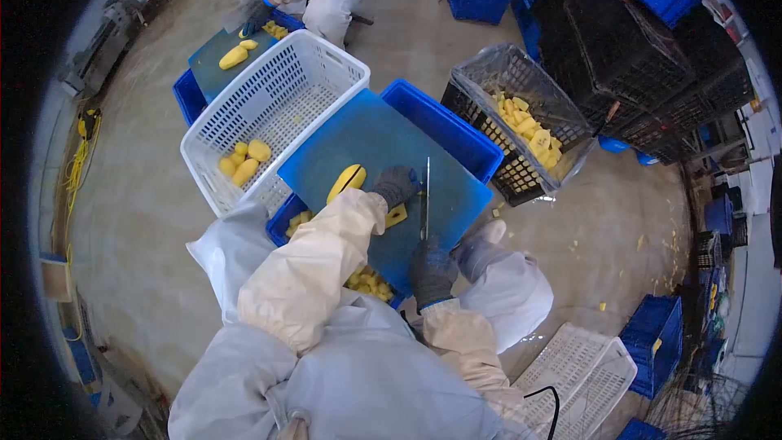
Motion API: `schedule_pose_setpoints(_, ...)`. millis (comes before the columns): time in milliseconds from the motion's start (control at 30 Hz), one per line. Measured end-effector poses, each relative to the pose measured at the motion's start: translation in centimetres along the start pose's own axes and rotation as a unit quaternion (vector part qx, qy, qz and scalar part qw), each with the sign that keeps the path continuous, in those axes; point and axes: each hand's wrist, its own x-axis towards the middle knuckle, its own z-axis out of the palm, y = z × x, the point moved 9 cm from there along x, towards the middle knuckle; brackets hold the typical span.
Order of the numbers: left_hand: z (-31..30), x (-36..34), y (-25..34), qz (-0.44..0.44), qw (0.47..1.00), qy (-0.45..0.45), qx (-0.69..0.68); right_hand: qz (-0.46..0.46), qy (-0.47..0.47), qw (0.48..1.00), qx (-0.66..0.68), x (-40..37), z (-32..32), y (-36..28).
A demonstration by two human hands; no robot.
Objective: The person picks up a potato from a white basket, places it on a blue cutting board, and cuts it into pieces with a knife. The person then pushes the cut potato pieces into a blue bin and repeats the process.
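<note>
Right hand (pixel 430 273) clenched the knife (pixel 426 195) by its handle, blade pointing away over the blue cutting board (pixel 358 134). Left hand (pixel 397 186) sat curled just beside the blade; couldn't tell if it gripped anything. Yellow fruit (pixel 346 182) lay on the board beside that hand, white basket (pixel 277 90) beyond.

1. A long steel-bladed knife (pixel 426 195) stands edge-down on the blue plastic cutting board (pixel 366 134), tip pointing far, handle near.
2. A peeled yellow oval fruit (pixel 346 181) lies on the board, left of the blade.
3. A small yellow cut chunk (pixel 397 216) lies between them.
</note>
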Motion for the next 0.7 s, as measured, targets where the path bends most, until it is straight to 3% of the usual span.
schedule_pose_setpoints(133, -0.3, -0.2, -0.3, -0.014, 1.0, 0.008, -0.013, -0.072, 0.016, 0.997, 0.029, 1.5, 1.8, -0.3)
schedule_pose_setpoints(200, -1.5, -1.3, 0.9, -0.009, 0.999, 0.034, 0.01, 0.019, -0.083, 0.996, 0.041, 2.5, 2.6, 0.3)
schedule_pose_setpoints(300, -1.2, -0.7, 0.4, 0.0, 0.997, 0.068, 0.034, 0.044, -0.135, 0.987, 0.072, 2.8, 0.5, 0.1)
schedule_pose_setpoints(367, -1.3, -0.9, 0.1, 0.003, 0.996, 0.076, 0.036, 0.046, -0.115, 0.989, 0.085, 2.4, -0.1, 0.5)
schedule_pose_setpoints(433, -1.5, -1.9, -0.4, -0.002, 0.996, 0.072, -0.045, 0.049, -0.101, 0.988, 0.103, 1.9, -1.0, 0.4)
schedule_pose_setpoints(500, -3.0, -3.4, -0.6, -0.021, 0.993, 0.11, -0.045, 0.119, -0.098, 0.986, 0.071, 1.3, -2.3, 0.9)
schedule_pose_setpoints(600, -4.8, -5.6, -1.4, -0.026, 0.982, 0.171, -0.074, 0.073, -0.084, 0.988, 0.106, 1.3, -1.8, 1.7)
schedule_pose_setpoints(633, -5.5, -6.3, -1.6, -0.013, 0.975, 0.195, -0.102, 0.069, -0.084, 0.988, 0.106, 1.2, 0.8, 3.5)
schedule_pose_setpoints(700, -6.5, -8.2, -1.5, -0.007, 0.976, 0.191, -0.1, 0.028, -0.037, 0.961, 0.273, 0.9, 6.6, 6.9)
